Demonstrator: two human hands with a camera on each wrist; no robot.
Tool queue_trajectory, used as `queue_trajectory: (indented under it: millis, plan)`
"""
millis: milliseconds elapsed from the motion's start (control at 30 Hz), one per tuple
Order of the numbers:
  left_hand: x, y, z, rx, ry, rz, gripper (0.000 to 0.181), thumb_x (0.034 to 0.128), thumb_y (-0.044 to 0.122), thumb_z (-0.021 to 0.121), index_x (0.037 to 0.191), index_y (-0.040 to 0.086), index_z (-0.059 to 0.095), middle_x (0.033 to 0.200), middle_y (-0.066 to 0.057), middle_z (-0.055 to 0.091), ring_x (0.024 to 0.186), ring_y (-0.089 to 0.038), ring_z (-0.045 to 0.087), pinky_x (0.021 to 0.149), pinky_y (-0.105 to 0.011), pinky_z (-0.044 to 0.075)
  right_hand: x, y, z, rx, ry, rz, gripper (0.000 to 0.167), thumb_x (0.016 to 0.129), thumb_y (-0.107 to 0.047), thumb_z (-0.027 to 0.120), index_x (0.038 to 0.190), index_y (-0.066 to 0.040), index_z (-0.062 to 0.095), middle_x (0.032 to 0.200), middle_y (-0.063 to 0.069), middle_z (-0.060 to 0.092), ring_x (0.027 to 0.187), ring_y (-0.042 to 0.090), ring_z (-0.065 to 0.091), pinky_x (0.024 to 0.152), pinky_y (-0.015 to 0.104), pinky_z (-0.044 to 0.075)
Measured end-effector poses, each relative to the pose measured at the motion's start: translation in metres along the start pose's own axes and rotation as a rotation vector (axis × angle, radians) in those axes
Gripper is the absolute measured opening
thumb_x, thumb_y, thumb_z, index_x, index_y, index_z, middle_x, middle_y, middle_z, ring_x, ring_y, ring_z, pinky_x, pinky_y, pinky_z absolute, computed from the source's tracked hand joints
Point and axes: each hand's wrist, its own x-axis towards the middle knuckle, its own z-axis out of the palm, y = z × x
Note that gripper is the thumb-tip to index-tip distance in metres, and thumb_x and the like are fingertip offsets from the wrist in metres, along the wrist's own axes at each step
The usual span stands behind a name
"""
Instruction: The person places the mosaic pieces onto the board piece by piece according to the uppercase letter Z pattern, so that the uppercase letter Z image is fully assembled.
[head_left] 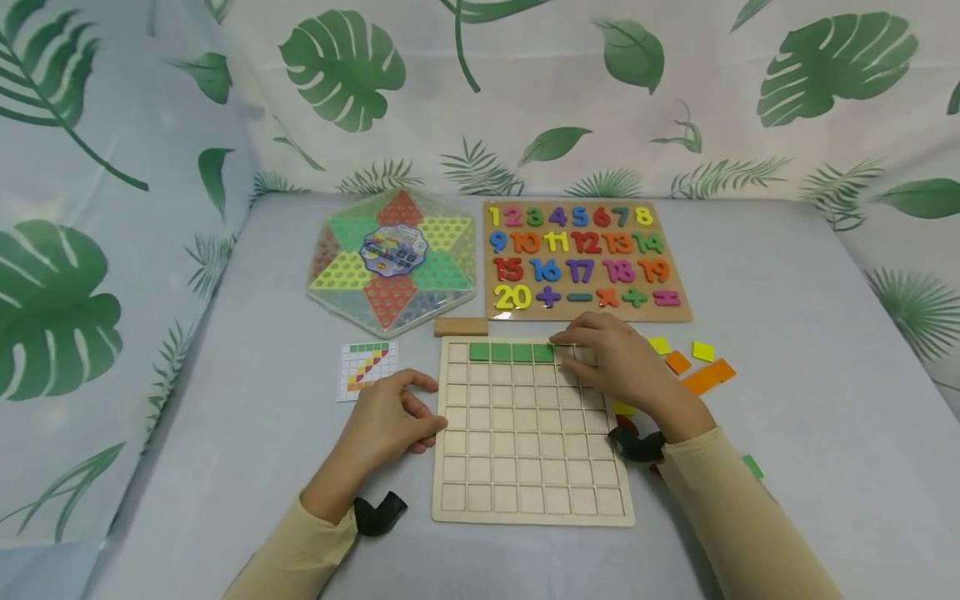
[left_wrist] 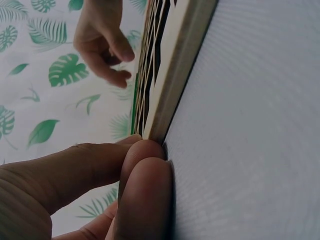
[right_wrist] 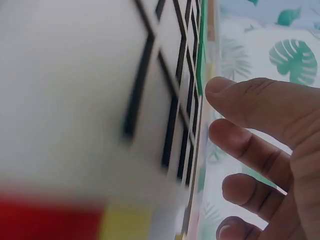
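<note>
A pale wooden grid board (head_left: 517,467) lies flat on the table. Several green square tiles (head_left: 512,352) fill part of its top row. My left hand (head_left: 390,417) holds the board's left edge, its fingertips against the rim in the left wrist view. Over the top right cells, my right hand (head_left: 618,362) hovers. Its thumb and forefinger are apart in the right wrist view, with no tile visible between them. To the left, a small pattern card (head_left: 367,367) shows a colored figure 7 or Z, partly behind the left hand.
Loose yellow tiles (head_left: 702,351) and orange tiles (head_left: 708,377) lie right of the board; a green tile (head_left: 752,467) is beside the right sleeve. Behind stand a Chinese checkers set (head_left: 393,258), a number puzzle (head_left: 588,257) and a small wooden block (head_left: 461,327).
</note>
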Motion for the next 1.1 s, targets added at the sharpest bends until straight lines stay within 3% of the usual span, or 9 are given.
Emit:
queue_trajectory:
  millis: [167,367,667,767,933,1100]
  plan:
    - [-0.001,0.001,-0.001,0.019,0.005,-0.02,0.045,0.0811,0.006,0.086,0.122,0.009,0.067,0.074,-0.004,0.073,0.052,-0.014,0.069,0.052,-0.029,0.059,-0.024,0.008,-0.006,0.023,0.021,0.046,0.031,0.091,-0.017,0.081,0.121,-0.011,0.077,0.113,0.009,0.071,0.108,0.029,0.063,0.096,0.053,0.057]
    - [0.0,0.0,-0.001,0.041,0.006,-0.02,0.046,0.0817,0.008,0.086,0.123,0.01,0.067,0.075,-0.004,0.074,0.052,-0.014,0.069,0.052,-0.028,0.059,-0.057,0.014,-0.016,0.027,0.043,0.162,0.033,0.091,-0.015,0.08,0.123,-0.015,0.076,0.123,0.01,0.069,0.11,0.029,0.06,0.091,0.052,0.059]
    - [-0.001,0.001,-0.003,0.059,-0.007,-0.009,0.046,0.0837,0.01,0.085,0.126,0.01,0.066,0.075,-0.003,0.075,0.054,-0.014,0.07,0.055,-0.029,0.059,-0.122,0.029,-0.029,-0.003,0.084,0.256,0.039,0.083,-0.012,0.086,0.121,-0.017,0.077,0.118,0.01,0.071,0.111,0.032,0.06,0.089,0.059,0.059]
    - [-0.002,0.001,-0.004,0.064,-0.012,-0.012,0.046,0.0842,0.011,0.084,0.127,0.01,0.066,0.075,-0.003,0.075,0.054,-0.014,0.07,0.056,-0.029,0.059,-0.147,0.036,-0.032,-0.04,0.107,0.299,0.04,0.079,-0.011,0.089,0.118,-0.017,0.078,0.116,0.01,0.072,0.104,0.03,0.063,0.082,0.053,0.061]
    - [-0.003,0.003,-0.004,0.08,-0.015,-0.015,0.046,0.0848,0.012,0.084,0.127,0.011,0.065,0.076,-0.002,0.075,0.054,-0.014,0.07,0.056,-0.028,0.057,-0.186,0.046,-0.035,-0.066,0.135,0.361,0.044,0.073,-0.013,0.093,0.114,-0.018,0.079,0.112,0.008,0.073,0.09,0.022,0.061,0.068,0.027,0.055]
    - [-0.003,0.003,-0.001,0.084,-0.027,-0.01,0.046,0.085,0.012,0.084,0.127,0.01,0.066,0.076,-0.003,0.075,0.054,-0.014,0.07,0.055,-0.028,0.057,-0.214,0.051,-0.033,-0.061,0.137,0.392,0.049,0.068,-0.01,0.096,0.113,-0.02,0.079,0.11,0.005,0.074,0.086,0.013,0.058,0.064,0.021,0.05]
